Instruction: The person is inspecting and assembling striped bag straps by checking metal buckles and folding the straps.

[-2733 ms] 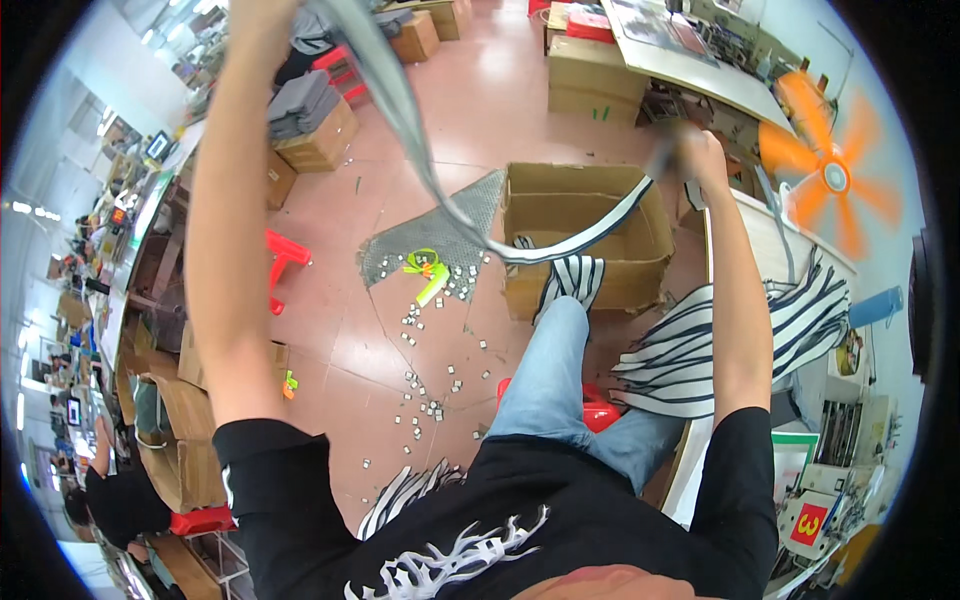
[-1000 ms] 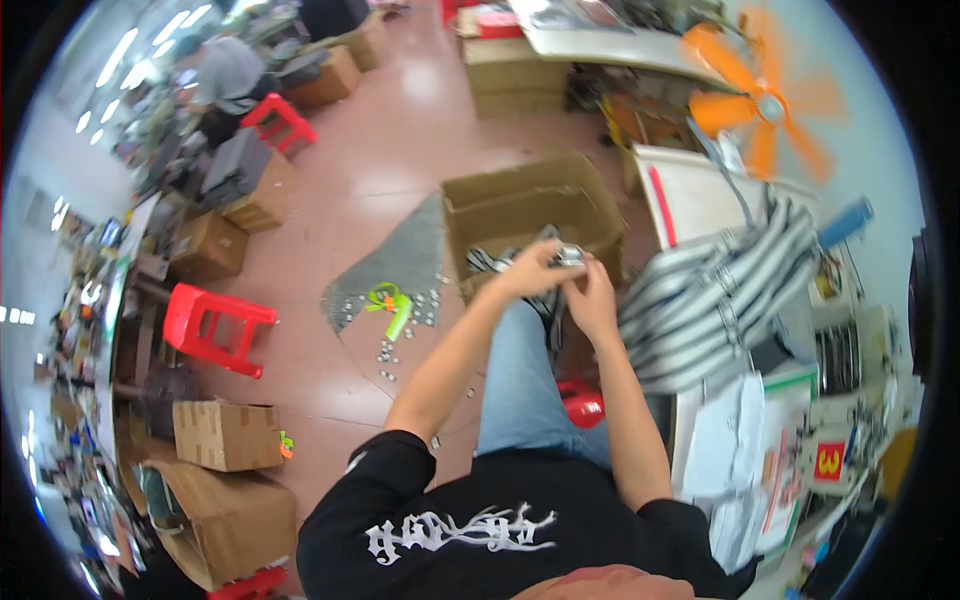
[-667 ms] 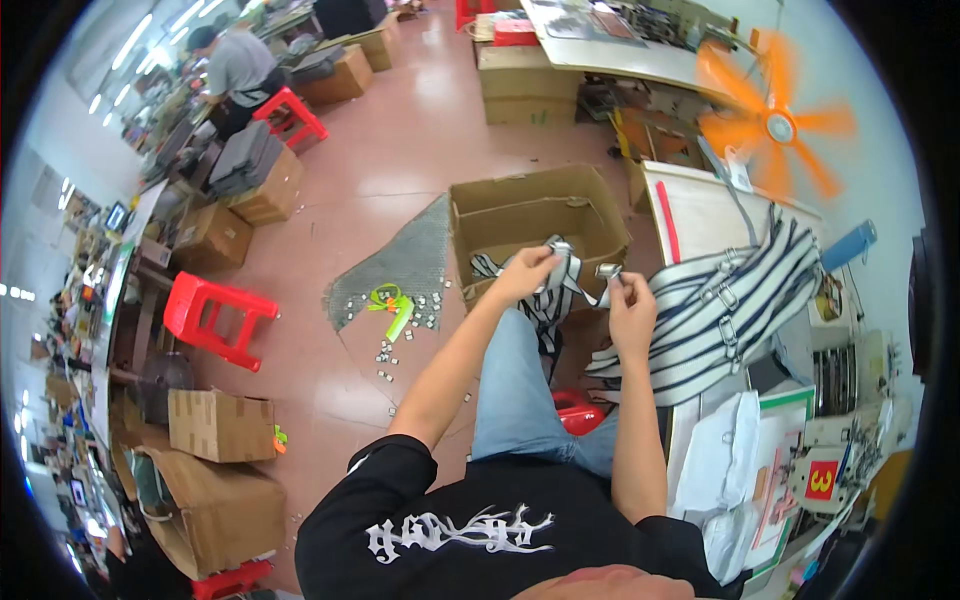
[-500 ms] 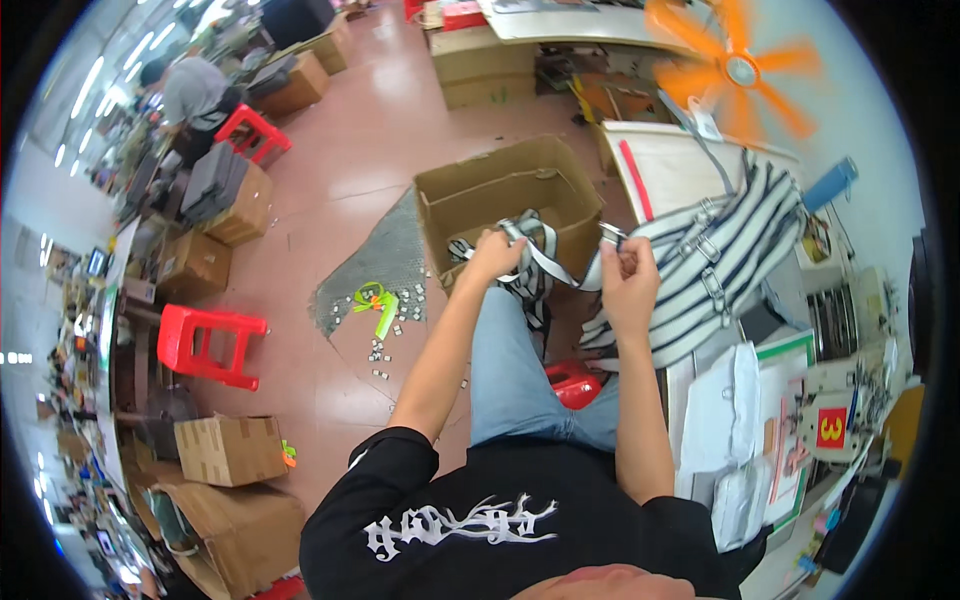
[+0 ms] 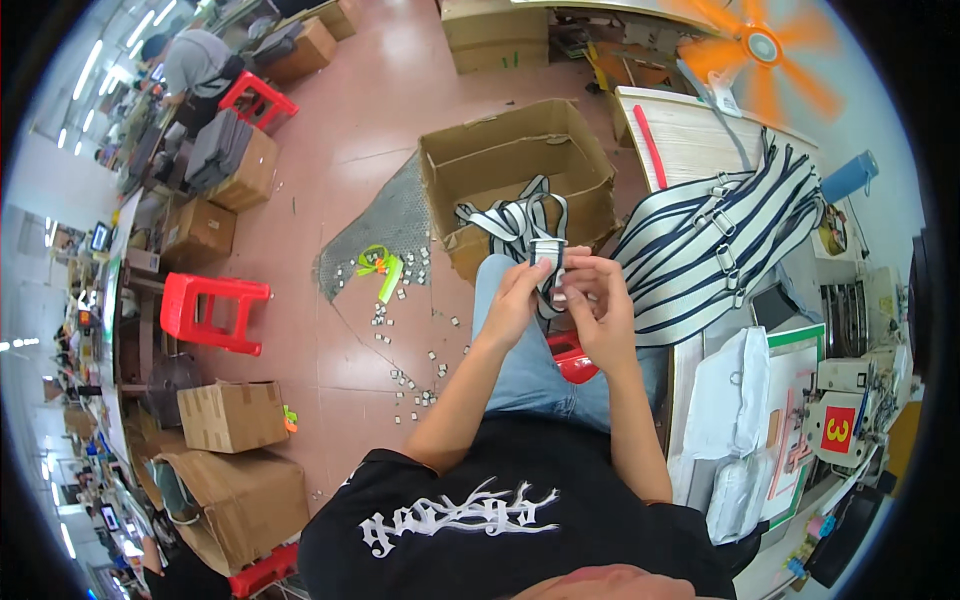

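A white webbing strap with dark edges [image 5: 545, 262] is held up in front of my lap, a metal buckle [image 5: 547, 241] at its upper end. My left hand [image 5: 513, 303] pinches this strap just below the buckle. From the other side, the curled fingers of my right hand [image 5: 600, 308] close on the strap's lower part; their exact grip is partly hidden. More loose strap [image 5: 508, 222] hangs in folds over the near wall of an open cardboard box [image 5: 465, 150]. To the right, a thick bundle of similar straps with buckles [image 5: 690, 250] lies across the worktable.
A red stool [image 5: 573, 360] shows between my knees. White packages [image 5: 725, 400] and a sewing machine [image 5: 845, 420] are at right. An orange fan [image 5: 762, 45] spins at far right. Small pale pieces [image 5: 400, 378] litter the floor; another red stool [image 5: 215, 312] stands left.
My hands have come together over my lap. My left hand has left the strap pile by the box and now grips near the buckle, which my right hand held up before.
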Demonstrator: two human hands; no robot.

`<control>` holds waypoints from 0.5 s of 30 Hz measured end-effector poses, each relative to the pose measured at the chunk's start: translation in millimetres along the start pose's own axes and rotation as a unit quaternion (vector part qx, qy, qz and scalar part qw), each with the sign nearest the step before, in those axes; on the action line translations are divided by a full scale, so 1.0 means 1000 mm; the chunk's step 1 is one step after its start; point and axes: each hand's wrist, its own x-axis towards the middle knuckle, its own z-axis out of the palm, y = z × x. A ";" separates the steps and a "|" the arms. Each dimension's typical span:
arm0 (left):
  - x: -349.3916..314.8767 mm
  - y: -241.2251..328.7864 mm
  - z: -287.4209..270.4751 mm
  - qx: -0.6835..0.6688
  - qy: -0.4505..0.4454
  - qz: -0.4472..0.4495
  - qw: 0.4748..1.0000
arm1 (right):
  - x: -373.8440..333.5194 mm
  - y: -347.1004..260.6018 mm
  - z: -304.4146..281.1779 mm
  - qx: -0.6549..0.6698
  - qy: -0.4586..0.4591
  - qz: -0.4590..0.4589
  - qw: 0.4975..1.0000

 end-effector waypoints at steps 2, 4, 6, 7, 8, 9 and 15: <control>-0.003 0.012 0.005 0.061 -0.019 0.068 0.996 | 0.003 0.006 0.006 0.008 0.023 -0.042 0.999; -0.007 0.032 0.014 0.067 -0.059 0.153 0.984 | 0.011 -0.009 0.018 0.094 0.035 -0.068 0.993; -0.003 0.055 0.018 0.156 -0.107 0.243 0.952 | 0.016 -0.015 0.012 0.108 -0.082 -0.022 0.991; -0.006 0.068 0.022 0.152 -0.144 0.221 0.952 | 0.017 -0.035 0.021 0.143 -0.079 -0.013 0.987; -0.005 0.082 0.029 0.175 -0.167 0.215 0.946 | 0.019 -0.043 0.022 0.077 -0.067 -0.048 0.994; -0.006 0.096 0.037 0.198 -0.190 0.209 0.939 | 0.021 -0.048 0.022 0.011 -0.054 -0.084 0.995; 0.000 0.151 0.073 0.157 -0.165 0.175 0.958 | 0.025 -0.108 0.043 0.125 -0.153 -0.120 0.973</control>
